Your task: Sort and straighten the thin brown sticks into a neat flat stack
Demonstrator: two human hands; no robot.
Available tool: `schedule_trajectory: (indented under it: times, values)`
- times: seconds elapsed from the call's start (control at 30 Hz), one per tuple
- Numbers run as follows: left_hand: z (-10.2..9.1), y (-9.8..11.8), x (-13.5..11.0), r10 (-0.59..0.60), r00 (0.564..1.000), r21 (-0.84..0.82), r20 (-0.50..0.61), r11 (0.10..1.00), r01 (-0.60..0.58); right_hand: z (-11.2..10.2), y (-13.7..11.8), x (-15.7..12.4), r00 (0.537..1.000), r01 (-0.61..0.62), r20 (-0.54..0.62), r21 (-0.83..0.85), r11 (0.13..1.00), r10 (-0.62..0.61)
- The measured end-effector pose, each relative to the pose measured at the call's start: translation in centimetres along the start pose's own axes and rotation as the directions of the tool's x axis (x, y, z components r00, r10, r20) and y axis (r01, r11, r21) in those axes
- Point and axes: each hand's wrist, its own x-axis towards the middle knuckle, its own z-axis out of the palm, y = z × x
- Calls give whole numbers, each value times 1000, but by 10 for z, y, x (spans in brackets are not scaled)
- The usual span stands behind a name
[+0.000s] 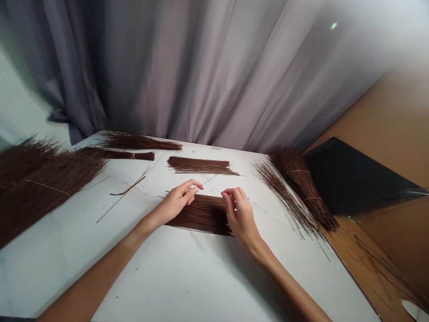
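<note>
A layer of thin dark-brown twigs [204,214], cut to similar length, lies side by side on the white table in front of me. My left hand [181,200] is over its left end, fingers curled and thumb close to the index finger. From those fingertips a single thin twig [210,180] slants up to the right. Over the layer's right end is my right hand [239,214], its thumb and fingers pinched together; whatever may be between them is too small to make out. Just beyond the hands lies a smaller row of cut twigs [203,165].
Large bushy twig bundles [50,179] cover the table's left side, with another bundle [140,141] at the back. A few loose twigs [129,185] lie left of my hands. Tied bundles [306,188] and loose strands line the right edge. A grey curtain [201,71] hangs behind.
</note>
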Motion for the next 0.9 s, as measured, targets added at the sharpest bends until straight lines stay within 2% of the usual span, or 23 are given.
schedule_trajectory:
  times: [0.17, 0.37, 0.6, 0.9]
  values:
    - [7, -1, 3, -44, 998, -170, 48, 984, 52, 13, -3, -1, 999, -8, 53, -41, 999, 11]
    - [16, -3, 5, -27, 1000, -127, 11, 992, 28, 16, -7, -1, 998, -10, 68, -65, 998, 14]
    - [26, -9, 8, -22, 999, -240, -28, 971, 14, 19, -9, -4, 993, -2, 114, -63, 998, 9]
    - [28, -6, 7, -11, 997, -257, -71, 966, -7, 20, -11, -5, 990, -1, 141, -75, 997, 12]
